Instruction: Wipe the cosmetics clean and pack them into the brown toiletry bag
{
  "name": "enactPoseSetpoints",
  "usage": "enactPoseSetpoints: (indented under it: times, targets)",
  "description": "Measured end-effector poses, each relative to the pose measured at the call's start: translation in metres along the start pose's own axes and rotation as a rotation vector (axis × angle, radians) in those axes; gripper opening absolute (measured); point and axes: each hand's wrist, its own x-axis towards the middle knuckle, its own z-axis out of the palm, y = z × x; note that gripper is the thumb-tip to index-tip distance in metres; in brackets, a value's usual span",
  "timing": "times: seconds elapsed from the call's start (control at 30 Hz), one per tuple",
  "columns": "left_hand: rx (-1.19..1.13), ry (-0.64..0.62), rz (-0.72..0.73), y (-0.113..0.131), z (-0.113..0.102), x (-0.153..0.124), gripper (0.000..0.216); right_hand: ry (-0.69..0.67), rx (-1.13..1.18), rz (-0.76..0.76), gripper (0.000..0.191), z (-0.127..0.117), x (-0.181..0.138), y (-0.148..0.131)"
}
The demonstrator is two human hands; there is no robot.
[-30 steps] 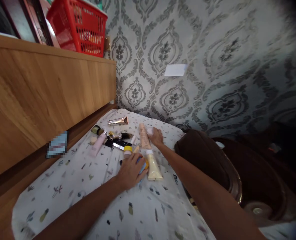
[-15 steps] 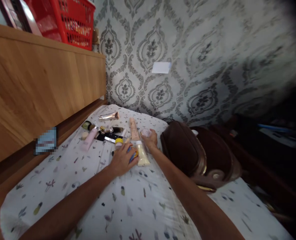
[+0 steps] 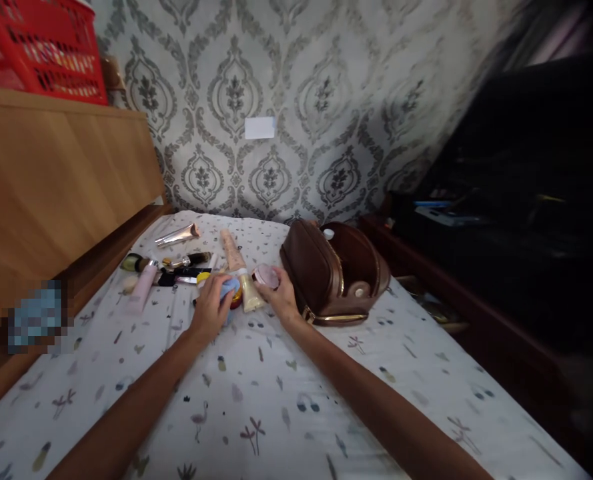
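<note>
Pink container [image 3: 267, 275] ×1: right hand [image 3: 283, 300] pinching | blue item [image 3: 230, 287] ×1: left hand [image 3: 210, 308] clasping

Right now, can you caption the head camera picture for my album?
Right hand holds a round pink container beside an open brown leather bag.

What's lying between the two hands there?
In the head view, a pale yellow, flat-ended tube lies between the left hand, touching a light-blue item with orange at its edge, and the right hand, holding a round pale-pink container.
</note>
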Motion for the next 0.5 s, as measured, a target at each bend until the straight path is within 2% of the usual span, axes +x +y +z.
enactPoseSetpoints:
  times: [0.1,0.27,0.37,0.5]
  targets:
    - [-0.07,0.005,0.03,0.015,0.002,-0.002,0.021,-0.032,0.046,-0.028,0.076,-0.008,-0.026,-0.006]
    - [-0.131,-0.177,0.07,0.04,0.009,-0.013,0.035,-0.191,0.259,-0.018,0.082,-0.019,-0.059,-0.012]
    - [-0.171,-0.211,0.026,0.049,0.009,-0.014,0.037,-0.302,0.377,0.026,0.085,-0.028,-0.064,-0.015]
    - [-0.264,-0.193,-0.083,0.056,0.005,-0.01,0.035,-0.405,0.483,0.036,0.086,-0.034,-0.062,-0.018]
